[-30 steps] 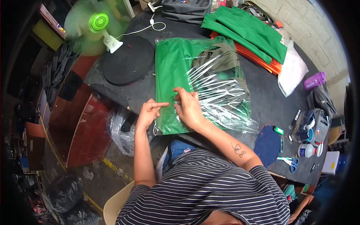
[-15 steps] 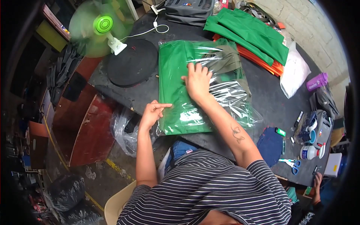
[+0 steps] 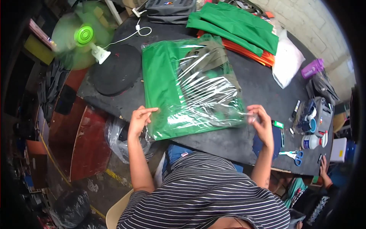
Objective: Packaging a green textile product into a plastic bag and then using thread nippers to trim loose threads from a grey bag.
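Observation:
A clear plastic bag (image 3: 207, 89) lies flat on the dark table in front of me, with folded green fabric (image 3: 162, 76) inside. Grey-olive fabric (image 3: 202, 57) shows through its right part, under bright glare. My left hand (image 3: 140, 119) is at the bag's near left edge, index finger stretched onto it and the other fingers curled in at the edge. Off the near right corner, my right hand (image 3: 261, 124) pinches the loose plastic between thumb and fingers.
A round black disc (image 3: 116, 70) and a spinning green fan (image 3: 84, 35) are at the left. Folded green cloth (image 3: 236, 24) lies over orange cloth (image 3: 248, 53) at the back. Blue scissors (image 3: 297, 157), a spray bottle (image 3: 312, 142) and a purple cup (image 3: 312, 68) stand right. Another person's hand (image 3: 324, 166) touches the table edge.
My right hand has gone from the middle of the bag to its near right corner and taken hold of the plastic there. My left hand stays at the left edge. The view has shifted slightly.

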{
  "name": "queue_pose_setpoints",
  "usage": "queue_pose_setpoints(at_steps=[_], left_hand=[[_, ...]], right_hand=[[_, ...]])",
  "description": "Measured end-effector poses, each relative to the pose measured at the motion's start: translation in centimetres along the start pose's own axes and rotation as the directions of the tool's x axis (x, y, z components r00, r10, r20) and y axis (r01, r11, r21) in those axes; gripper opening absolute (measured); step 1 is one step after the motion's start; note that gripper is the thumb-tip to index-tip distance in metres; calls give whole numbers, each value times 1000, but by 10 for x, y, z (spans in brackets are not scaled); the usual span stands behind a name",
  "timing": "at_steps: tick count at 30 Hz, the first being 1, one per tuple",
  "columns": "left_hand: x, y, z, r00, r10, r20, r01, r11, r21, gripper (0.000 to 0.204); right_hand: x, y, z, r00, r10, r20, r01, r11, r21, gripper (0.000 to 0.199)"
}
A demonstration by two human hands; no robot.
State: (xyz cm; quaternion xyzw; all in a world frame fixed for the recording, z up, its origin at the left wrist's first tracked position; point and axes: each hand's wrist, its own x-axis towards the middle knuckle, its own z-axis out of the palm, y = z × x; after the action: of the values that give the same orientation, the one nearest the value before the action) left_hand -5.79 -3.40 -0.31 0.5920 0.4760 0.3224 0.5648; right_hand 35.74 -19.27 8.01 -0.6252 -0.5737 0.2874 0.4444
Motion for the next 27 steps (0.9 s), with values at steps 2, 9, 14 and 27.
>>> queue_pose_setpoints(at_steps=[2,9,14,27], left_hand=[[1,0,7,997,-34,-68,26,994,-110,36],[-4,0,8,991,51,-123,-77,973,-218,52],[-8,15,5,990,-47,-130,46,999,-14,47],[13,79,199,764,548,341,-540,252,803,63]], right_hand=[[13,38,13,981,68,-180,-19,966,258,12],[52,81,53,844,189,-502,-330,921,-207,30],[56,75,50,849,252,-465,-389,893,-226,33],[59,75,42,853,279,-441,-389,903,-182,34]])
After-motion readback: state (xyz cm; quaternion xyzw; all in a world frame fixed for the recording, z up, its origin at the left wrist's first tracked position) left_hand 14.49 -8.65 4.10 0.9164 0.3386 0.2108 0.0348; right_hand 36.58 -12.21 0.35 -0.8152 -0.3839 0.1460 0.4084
